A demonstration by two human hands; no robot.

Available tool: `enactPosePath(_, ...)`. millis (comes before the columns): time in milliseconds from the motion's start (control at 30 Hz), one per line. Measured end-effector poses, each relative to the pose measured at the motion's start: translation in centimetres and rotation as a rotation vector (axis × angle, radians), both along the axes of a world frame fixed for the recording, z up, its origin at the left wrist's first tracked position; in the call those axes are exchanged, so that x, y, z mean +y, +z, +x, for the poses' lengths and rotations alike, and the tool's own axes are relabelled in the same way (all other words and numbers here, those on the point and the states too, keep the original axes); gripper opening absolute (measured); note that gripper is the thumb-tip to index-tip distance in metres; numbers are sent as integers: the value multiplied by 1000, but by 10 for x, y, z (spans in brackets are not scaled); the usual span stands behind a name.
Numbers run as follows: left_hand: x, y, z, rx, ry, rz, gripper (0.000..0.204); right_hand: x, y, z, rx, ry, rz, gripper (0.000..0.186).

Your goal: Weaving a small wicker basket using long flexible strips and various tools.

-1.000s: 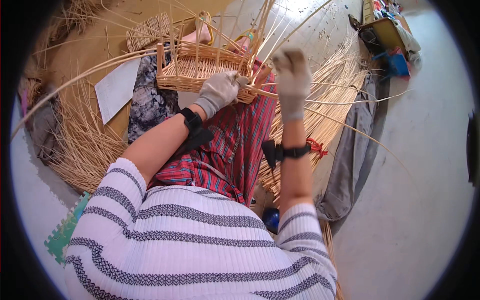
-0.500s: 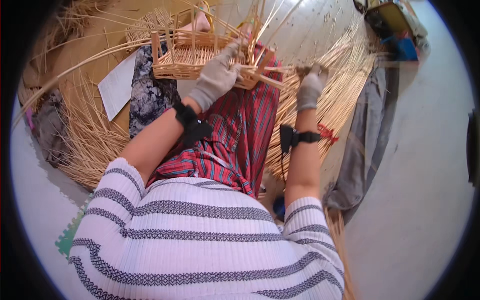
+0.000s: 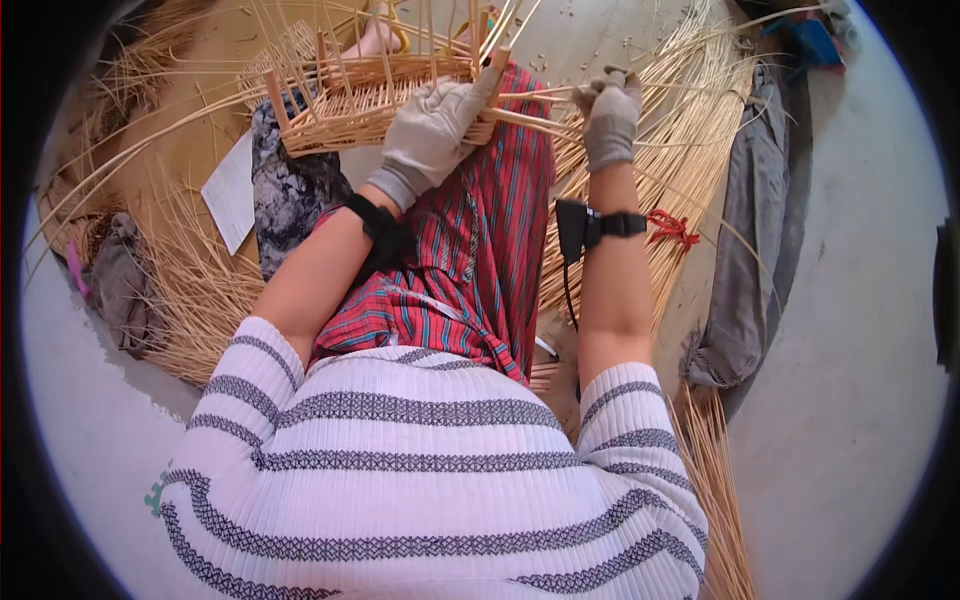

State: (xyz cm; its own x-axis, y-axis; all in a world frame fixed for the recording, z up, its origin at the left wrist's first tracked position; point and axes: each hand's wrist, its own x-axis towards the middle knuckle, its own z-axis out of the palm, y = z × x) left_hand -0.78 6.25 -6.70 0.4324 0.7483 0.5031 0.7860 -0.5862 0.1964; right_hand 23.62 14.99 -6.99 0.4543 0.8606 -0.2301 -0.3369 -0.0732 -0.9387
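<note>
My left hand (image 3: 430, 130) clasps the crosswise basket's (image 3: 340, 130) right end.
My right hand (image 3: 610, 112), half-curled, hangs farther right, hold unclear.

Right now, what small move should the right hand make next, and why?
Perhaps the pale-gloved right hand should draw the long tan wicker strands closer to the rectangular tan wicker basket: they stick out past its right end, toward that hand, while the pale-gloved left hand holds the basket there.
</note>
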Motion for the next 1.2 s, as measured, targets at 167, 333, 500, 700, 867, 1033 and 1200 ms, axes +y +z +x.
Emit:
enactPosePath(167, -1, 4, 1, 10, 68, -46, 86, -72, 56, -20, 217, 108, 303, 24)
enactPosePath(333, 0, -4, -2, 75, 104, -29, 67, -123, 50, -133, -413, 113, 688, 23)
enactPosePath(500, -8, -7, 1, -1200, -245, -567, 43, -121, 58, -195, -884, 487, 588, 32)
enactPosePath(700, -18, 1, -28, -1259, -107, -556, 18, -53, 84, -89, -297, 431, 281, 39)
enactPosePath(867, 2, 1, -50, -1634, -41, -958, 21, -29, 53, -76, -1163, 824, -81, 72)
enactPosePath(1033, 16, 16, -53, -1422, 9, -841, 19, -38, 44, -92, -1179, 763, -112, 64)
enactPosePath(1200, 50, 54, -41, -689, 82, -327, 17, -50, 32, -114, -1513, 433, -179, 59)
